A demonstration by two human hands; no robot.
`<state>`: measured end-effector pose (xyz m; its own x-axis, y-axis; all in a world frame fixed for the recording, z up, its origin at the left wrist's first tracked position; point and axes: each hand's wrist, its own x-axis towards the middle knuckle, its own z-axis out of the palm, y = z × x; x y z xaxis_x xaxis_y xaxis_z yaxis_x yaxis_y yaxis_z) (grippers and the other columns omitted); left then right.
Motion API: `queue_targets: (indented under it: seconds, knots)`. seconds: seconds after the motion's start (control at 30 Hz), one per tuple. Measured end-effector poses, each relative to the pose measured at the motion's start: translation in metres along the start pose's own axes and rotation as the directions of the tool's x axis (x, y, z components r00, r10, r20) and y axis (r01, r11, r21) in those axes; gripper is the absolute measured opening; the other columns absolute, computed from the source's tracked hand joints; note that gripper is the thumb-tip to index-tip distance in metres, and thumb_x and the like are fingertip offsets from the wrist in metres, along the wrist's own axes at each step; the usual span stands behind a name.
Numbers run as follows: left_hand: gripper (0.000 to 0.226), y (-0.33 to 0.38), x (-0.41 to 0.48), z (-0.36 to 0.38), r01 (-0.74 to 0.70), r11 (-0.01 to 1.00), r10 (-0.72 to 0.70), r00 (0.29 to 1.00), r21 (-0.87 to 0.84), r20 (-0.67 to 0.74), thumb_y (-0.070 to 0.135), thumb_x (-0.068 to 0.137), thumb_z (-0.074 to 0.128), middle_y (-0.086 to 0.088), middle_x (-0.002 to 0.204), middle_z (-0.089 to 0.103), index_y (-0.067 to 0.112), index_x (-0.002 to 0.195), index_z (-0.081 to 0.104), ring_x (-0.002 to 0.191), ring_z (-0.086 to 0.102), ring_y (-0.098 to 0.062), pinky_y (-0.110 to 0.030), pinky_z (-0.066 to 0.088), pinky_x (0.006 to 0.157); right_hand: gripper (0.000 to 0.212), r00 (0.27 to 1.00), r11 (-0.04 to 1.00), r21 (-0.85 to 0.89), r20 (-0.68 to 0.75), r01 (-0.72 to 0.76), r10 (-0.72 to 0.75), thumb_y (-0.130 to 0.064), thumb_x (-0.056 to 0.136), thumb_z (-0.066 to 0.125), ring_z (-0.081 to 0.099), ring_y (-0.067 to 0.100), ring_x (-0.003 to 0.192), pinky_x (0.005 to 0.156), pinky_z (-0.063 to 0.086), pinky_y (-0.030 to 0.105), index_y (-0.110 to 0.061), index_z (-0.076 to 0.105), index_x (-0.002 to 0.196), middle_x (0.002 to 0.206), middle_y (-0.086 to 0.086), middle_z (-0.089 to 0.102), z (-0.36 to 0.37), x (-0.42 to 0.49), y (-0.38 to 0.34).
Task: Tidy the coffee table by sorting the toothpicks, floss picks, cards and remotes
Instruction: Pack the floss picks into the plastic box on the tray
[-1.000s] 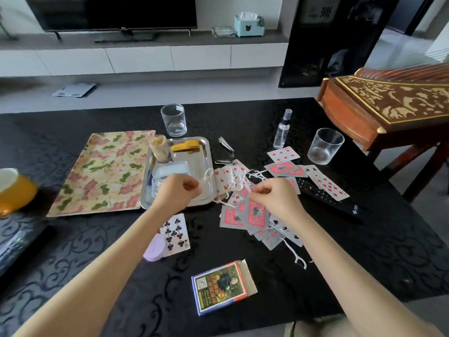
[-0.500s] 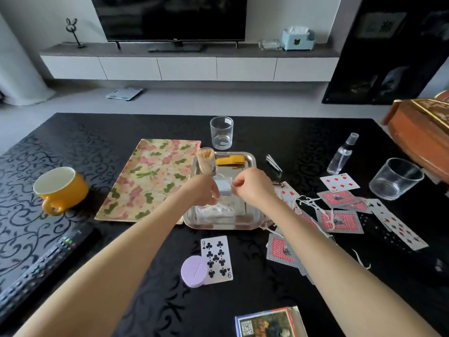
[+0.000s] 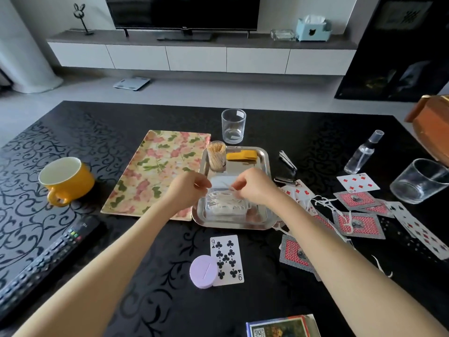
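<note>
"Black scroll-patterned coffee table (image 3: 73,142): what is borne at its middle?"

"Rectangular silver metal tray (image 3: 264,164); red-backed playing cards (image 3: 357,221) are scattered to its right; a clear plastic box (image 3: 226,212) is set in it, filled with white floss picks (image 3: 223,201); the left hand (image 3: 189,190) is curled beside the box, its hold not discernible; some picks are pinched by the right hand (image 3: 255,187)."

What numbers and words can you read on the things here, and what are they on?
"9": clubs card, top-left corner, and again upside down at the opposite corner.
Logo on the TV: too small to read.
Print on the card box: blurred; only a QR code shows.
Labels on the remote: too small.
</note>
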<state>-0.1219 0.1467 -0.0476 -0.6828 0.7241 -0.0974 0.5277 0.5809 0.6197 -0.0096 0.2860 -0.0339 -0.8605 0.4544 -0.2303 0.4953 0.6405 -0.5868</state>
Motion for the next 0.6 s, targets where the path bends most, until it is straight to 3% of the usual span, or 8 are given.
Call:
queue_targets:
  seconds: [0.1, 0.2, 0.3, 0.47, 0.6]
  knots:
    - [0.018, -0.004, -0.002, 0.007, 0.025, 0.999, -0.025, 1.000, 0.022, 0.010, 0.006, 0.086, 0.060, 0.003, 0.087, 0.064, 0.014, 0.098, 0.071, 0.068, 0.055, -0.008, -0.014, 0.039, 0.058, 0.034, 0.996, 0.995, -0.069, 0.059, 0.078, -0.074, 0.001, 0.084, 0.061, 0.060, 0.019, 0.106, 0.091, 0.049, 0.029, -0.013, 0.067, 0.114, 0.116, 0.005, 0.066, 0.008, -0.002, -0.007]
    - [0.017, -0.007, -0.002, 0.013, 0.039, 0.999, -0.039, 0.999, 0.013, -0.012, 0.006, 0.086, 0.060, 0.000, 0.083, 0.064, 0.013, 0.096, 0.071, 0.058, 0.049, -0.004, -0.011, 0.035, 0.050, 0.036, 0.993, 0.988, -0.121, -0.061, 0.096, -0.104, -0.004, 0.085, 0.062, 0.059, 0.017, 0.105, 0.081, 0.046, 0.024, -0.016, 0.063, 0.118, 0.118, 0.003, 0.063, 0.008, -0.004, -0.001]
    - [0.013, -0.005, -0.002, 0.014, 0.022, 1.000, -0.022, 0.998, 0.005, -0.057, 0.005, 0.083, 0.064, -0.001, 0.081, 0.064, 0.010, 0.093, 0.070, 0.067, 0.054, -0.011, -0.011, 0.038, 0.054, 0.032, 0.982, 0.982, -0.185, -0.176, 0.035, -0.068, -0.012, 0.087, 0.062, 0.057, 0.019, 0.105, 0.083, 0.048, 0.028, -0.016, 0.062, 0.119, 0.119, 0.003, 0.061, 0.006, -0.008, 0.013]
    - [0.016, 0.005, -0.002, 0.018, -0.029, 1.000, 0.029, 0.997, -0.001, -0.075, 0.011, 0.077, 0.074, 0.004, 0.080, 0.065, 0.013, 0.093, 0.070, 0.077, 0.062, -0.014, -0.019, 0.046, 0.067, 0.025, 0.991, 0.989, -0.147, -0.131, -0.003, -0.016, -0.005, 0.089, 0.057, 0.060, 0.020, 0.102, 0.085, 0.049, 0.029, -0.016, 0.067, 0.109, 0.114, 0.004, 0.064, 0.016, -0.009, 0.024]
    - [0.014, 0.008, 0.001, 0.022, -0.048, 0.991, 0.050, 0.999, 0.127, -0.008, 0.020, 0.081, 0.071, 0.003, 0.090, 0.070, 0.016, 0.094, 0.074, 0.079, 0.062, -0.012, -0.023, 0.048, 0.071, 0.016, 0.991, 0.988, -0.155, -0.127, 0.021, -0.041, -0.014, 0.088, 0.062, 0.063, 0.016, 0.093, 0.079, 0.051, 0.027, -0.017, 0.072, 0.100, 0.105, 0.000, 0.069, 0.019, -0.008, 0.023]
